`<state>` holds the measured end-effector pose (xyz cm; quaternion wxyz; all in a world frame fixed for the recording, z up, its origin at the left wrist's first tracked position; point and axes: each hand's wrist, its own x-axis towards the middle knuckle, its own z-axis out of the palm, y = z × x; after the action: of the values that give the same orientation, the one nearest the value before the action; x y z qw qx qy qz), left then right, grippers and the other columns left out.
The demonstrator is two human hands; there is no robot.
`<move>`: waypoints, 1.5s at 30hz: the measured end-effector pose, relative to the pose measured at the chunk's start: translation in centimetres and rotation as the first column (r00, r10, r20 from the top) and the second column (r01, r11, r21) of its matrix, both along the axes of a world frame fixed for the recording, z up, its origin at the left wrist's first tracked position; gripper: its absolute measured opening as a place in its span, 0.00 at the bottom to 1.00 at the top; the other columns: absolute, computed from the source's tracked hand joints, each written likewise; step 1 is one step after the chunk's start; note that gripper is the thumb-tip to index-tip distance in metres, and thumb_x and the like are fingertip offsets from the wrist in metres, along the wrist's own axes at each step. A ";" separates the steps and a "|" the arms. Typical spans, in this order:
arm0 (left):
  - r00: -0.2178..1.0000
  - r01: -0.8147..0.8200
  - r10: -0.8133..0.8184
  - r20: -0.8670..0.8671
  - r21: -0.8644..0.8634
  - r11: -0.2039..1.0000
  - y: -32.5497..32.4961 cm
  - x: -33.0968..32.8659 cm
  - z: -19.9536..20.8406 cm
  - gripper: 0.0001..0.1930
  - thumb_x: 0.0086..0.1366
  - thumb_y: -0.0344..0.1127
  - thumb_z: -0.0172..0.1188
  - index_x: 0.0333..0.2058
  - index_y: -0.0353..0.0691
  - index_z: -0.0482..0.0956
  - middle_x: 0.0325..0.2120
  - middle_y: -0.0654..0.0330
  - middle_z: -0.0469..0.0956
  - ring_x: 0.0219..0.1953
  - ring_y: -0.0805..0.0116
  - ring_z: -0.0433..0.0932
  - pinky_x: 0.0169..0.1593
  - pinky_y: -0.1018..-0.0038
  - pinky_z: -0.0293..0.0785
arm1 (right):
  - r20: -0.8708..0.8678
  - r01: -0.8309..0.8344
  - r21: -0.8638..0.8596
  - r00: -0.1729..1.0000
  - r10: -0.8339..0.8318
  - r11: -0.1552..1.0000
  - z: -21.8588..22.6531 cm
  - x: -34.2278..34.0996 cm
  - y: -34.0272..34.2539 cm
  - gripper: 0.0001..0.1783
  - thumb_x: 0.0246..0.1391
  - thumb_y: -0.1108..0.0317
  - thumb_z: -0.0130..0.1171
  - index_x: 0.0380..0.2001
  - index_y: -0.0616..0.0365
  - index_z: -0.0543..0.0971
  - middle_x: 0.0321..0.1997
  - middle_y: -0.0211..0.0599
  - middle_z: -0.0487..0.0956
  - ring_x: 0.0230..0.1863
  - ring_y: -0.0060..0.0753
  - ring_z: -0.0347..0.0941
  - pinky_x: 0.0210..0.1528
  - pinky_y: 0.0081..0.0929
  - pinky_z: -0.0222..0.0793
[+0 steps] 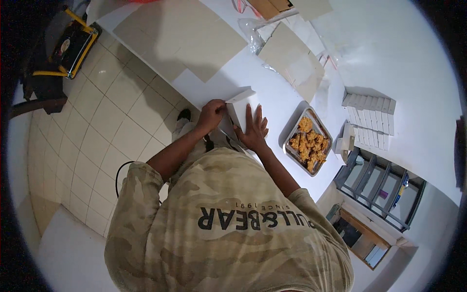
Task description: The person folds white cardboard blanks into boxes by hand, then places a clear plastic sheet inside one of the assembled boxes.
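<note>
A small white cardboard box [239, 108] stands at the table's near edge, between my two hands. My left hand [212, 116] is closed at the left side of the box, its fingers pinching the edge there; the fingertips are partly hidden. Against the right side of the box lies my right hand [253, 130], with its fingers stretched out and spread. To the right of that hand is a metal tray [288, 141] holding several golden-brown fried pieces [311, 146].
Flat grey-beige cardboard sheets [204, 39] lie on the white table [277, 104], with clear plastic [252, 34] beyond. Stacked white boxes [372, 114] stand at the right, near a dark rack [374, 187]. A black-and-yellow folding stool [73, 46] is on the tiled floor at far left.
</note>
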<state>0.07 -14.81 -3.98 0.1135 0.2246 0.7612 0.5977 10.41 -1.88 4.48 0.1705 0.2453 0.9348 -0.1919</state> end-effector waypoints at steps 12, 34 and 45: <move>0.915 -0.023 -0.018 0.403 0.097 0.995 1.9 -1.0 1.2 0.12 0.50 0.27 0.55 0.35 0.32 0.72 0.37 0.51 0.72 0.43 0.55 0.70 0.48 0.66 0.64 | 0.057 -0.016 0.020 0.998 0.015 1.000 -1.2 -3.2 1.5 0.55 0.39 0.38 0.52 0.60 0.51 0.35 0.58 0.72 0.27 0.61 0.71 0.24 0.54 0.66 0.26; 0.926 0.218 -0.323 -0.198 -0.418 0.882 2.8 1.3 2.6 0.25 0.38 0.41 0.65 0.36 0.38 0.67 0.35 0.56 0.66 0.39 0.57 0.66 0.40 0.65 0.65 | -0.101 -0.110 -0.117 0.990 0.098 0.987 -2.0 -2.9 5.3 0.62 0.33 0.47 0.61 0.59 0.50 0.27 0.59 0.68 0.24 0.63 0.64 0.24 0.58 0.57 0.24; 0.937 0.144 -0.199 -0.287 -0.200 0.969 2.5 1.2 1.2 0.15 0.40 0.37 0.62 0.28 0.38 0.71 0.27 0.56 0.72 0.33 0.58 0.70 0.38 0.64 0.66 | -0.047 -0.045 -0.084 0.998 0.041 0.995 -2.1 -3.0 4.3 0.61 0.33 0.41 0.59 0.59 0.44 0.29 0.61 0.60 0.22 0.57 0.81 0.27 0.51 0.70 0.36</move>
<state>1.29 -12.35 -2.83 0.0659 0.3688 0.7967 0.4742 7.44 2.39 2.39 0.1638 0.2133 0.9345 -0.2331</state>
